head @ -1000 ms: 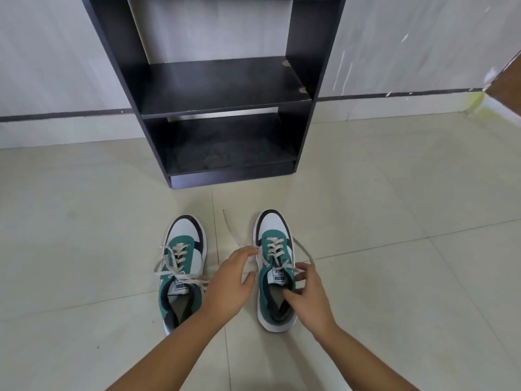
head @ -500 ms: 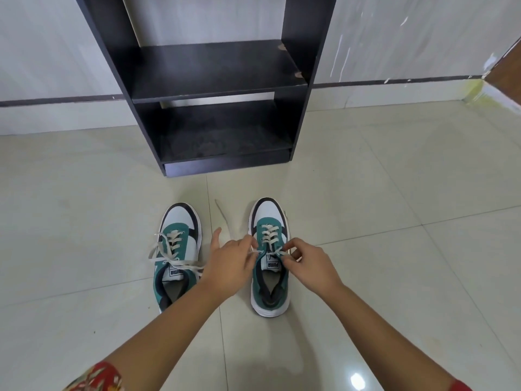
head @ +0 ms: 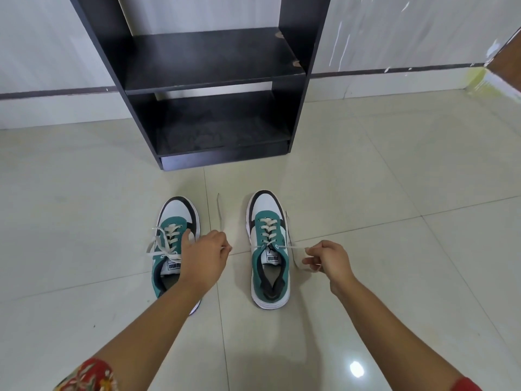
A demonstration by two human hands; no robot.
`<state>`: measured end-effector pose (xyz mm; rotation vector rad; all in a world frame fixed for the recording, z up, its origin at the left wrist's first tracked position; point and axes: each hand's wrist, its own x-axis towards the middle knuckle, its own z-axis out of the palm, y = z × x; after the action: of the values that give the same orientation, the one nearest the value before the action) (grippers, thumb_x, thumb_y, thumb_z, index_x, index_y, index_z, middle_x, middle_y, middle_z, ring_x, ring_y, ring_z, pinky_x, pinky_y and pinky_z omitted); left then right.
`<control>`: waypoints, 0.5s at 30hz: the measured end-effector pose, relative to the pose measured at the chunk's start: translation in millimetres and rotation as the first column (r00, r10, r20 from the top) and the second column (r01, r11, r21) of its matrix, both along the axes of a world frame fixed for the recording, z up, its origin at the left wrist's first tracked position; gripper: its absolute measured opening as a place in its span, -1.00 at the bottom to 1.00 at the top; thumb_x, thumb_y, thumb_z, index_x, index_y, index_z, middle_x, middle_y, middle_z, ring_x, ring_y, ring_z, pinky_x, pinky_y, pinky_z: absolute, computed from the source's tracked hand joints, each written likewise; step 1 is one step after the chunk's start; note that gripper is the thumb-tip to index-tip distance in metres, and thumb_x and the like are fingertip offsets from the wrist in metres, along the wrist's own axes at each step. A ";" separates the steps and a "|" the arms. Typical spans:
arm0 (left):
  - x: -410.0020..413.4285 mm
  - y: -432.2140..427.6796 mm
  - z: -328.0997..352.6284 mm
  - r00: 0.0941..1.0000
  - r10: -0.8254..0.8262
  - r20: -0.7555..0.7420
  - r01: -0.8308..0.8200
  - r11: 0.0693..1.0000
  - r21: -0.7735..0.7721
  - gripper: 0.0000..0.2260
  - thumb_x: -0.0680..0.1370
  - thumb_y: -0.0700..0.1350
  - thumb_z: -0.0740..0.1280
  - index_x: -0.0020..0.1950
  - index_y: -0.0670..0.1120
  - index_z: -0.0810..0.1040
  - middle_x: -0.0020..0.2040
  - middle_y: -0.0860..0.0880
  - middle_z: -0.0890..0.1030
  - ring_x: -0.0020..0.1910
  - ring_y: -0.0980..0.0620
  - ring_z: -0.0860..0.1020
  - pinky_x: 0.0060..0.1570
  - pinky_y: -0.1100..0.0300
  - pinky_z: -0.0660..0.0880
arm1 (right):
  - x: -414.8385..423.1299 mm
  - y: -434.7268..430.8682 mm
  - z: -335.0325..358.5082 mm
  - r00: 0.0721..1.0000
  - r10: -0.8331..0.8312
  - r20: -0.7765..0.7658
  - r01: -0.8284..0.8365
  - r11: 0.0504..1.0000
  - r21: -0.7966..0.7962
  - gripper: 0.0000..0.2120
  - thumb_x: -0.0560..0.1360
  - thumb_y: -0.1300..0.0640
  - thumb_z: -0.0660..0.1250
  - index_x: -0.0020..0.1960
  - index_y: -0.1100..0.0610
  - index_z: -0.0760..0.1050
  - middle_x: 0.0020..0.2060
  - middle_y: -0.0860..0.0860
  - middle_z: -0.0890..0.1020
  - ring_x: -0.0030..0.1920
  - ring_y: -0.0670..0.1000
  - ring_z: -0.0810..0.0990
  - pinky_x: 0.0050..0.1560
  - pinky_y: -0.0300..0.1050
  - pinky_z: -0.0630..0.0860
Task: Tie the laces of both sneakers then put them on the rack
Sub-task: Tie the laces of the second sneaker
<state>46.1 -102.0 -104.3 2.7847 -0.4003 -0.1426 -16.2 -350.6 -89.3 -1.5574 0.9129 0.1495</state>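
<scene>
Two green, white and black sneakers stand side by side on the floor, toes toward the rack. The right sneaker (head: 269, 249) has its cream laces pulled out sideways and taut. My left hand (head: 207, 256) grips one lace end, which trails away across the tile (head: 219, 213). My right hand (head: 328, 256) pinches the other lace end just right of the shoe. The left sneaker (head: 173, 238) has loose, untied laces and is partly hidden behind my left wrist. The black rack (head: 214, 86) stands beyond the shoes with two bare shelves.
Pale glossy floor tiles (head: 380, 193) spread around the shoes. A light wall with a dark stripe runs behind the rack. A brown door edge (head: 511, 60) shows at the far right.
My hands have moved apart from over the right sneaker's tongue, drawing its laces out sideways and tight. The view has shifted a little lower.
</scene>
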 end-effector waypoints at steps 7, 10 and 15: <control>6.3 7.0 0.1 1.000 0.011 -0.017 -0.010 0.997 0.083 -0.85 0.57 -0.02 0.22 -0.15 -0.02 0.50 -0.16 0.08 0.58 -0.17 0.03 0.57 0.42 -0.16 0.03 | 2.1 -5.0 -7.7 0.999 -0.037 -0.034 0.040 0.996 0.084 -0.84 0.41 0.39 0.32 -0.31 0.24 0.43 -0.40 0.13 0.56 -0.36 0.08 0.64 -0.34 -0.15 0.47; 5.0 5.0 0.6 1.000 -0.001 -0.004 0.001 0.993 0.121 -0.84 0.57 -0.01 0.21 -0.14 -0.02 0.50 -0.16 0.07 0.59 -0.17 0.03 0.56 0.42 -0.17 0.01 | -1.0 -5.4 -9.6 0.998 -0.052 -0.032 0.055 0.994 0.098 -0.82 0.41 0.38 0.33 -0.32 0.22 0.43 -0.37 0.13 0.57 -0.37 0.05 0.65 -0.34 -0.17 0.48; 5.1 3.7 -0.6 0.999 -0.039 0.036 0.034 0.991 0.129 -0.89 0.54 0.00 0.26 -0.03 0.03 0.55 -0.05 0.08 0.62 -0.05 0.02 0.58 0.42 -0.19 0.01 | -7.7 9.3 -16.4 0.978 0.207 -0.024 -0.206 0.940 -0.273 -0.92 0.46 0.20 0.33 -0.21 0.15 0.47 -0.19 0.15 0.60 -0.17 0.13 0.60 -0.13 0.00 0.49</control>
<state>51.2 -98.3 -104.9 2.9118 -0.4673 -0.1282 -23.9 -341.3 -105.7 -1.9120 0.7877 0.1732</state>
